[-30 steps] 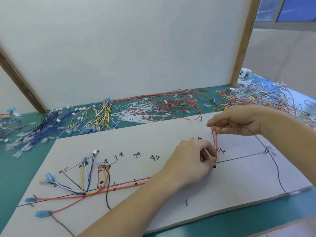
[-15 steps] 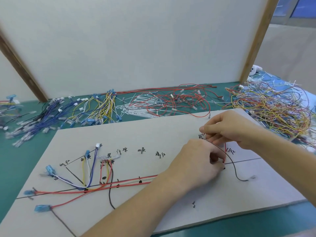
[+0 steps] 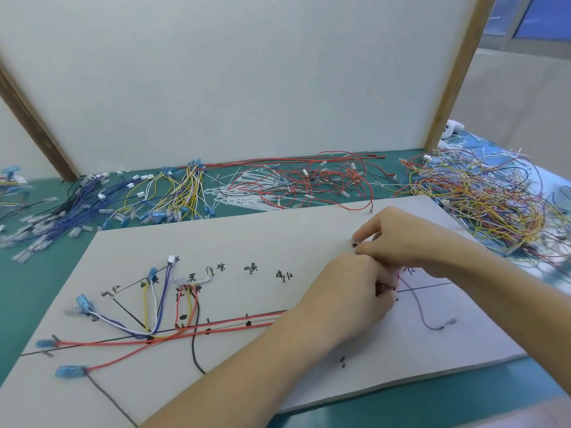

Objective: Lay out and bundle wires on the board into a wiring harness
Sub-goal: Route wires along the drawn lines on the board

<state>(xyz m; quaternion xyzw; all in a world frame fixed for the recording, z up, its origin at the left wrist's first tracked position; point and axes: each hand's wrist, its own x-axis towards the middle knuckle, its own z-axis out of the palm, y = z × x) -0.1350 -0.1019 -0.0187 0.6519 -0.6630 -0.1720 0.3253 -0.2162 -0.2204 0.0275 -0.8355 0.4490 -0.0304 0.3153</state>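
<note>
- Both hands are meeting at the board's (image 3: pixel 278 236) right branch mark: left hand (image 3: pixel 349 291) is pinching red wires (image 3: pixel 234 323) there, holding the bend.
- Right hand (image 3: pixel 398 239) is curling on something; can't tell what.
- Spare wires are lying behind the board.

Pale grey board (image 3: pixel 278 236) marked with black lines; red wires (image 3: pixel 234 324) ending in blue connectors (image 3: pixel 46 343); teal tabletop (image 3: pixel 18 273); white cable ties (image 3: pixel 244 193).

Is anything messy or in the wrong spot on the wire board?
Mostly tidy. One thin dark wire wanders loose across the board past the right hand, off the drawn lines. A black wire also curls off the red bundle. The big tangle beside the board looks messy too.
</note>
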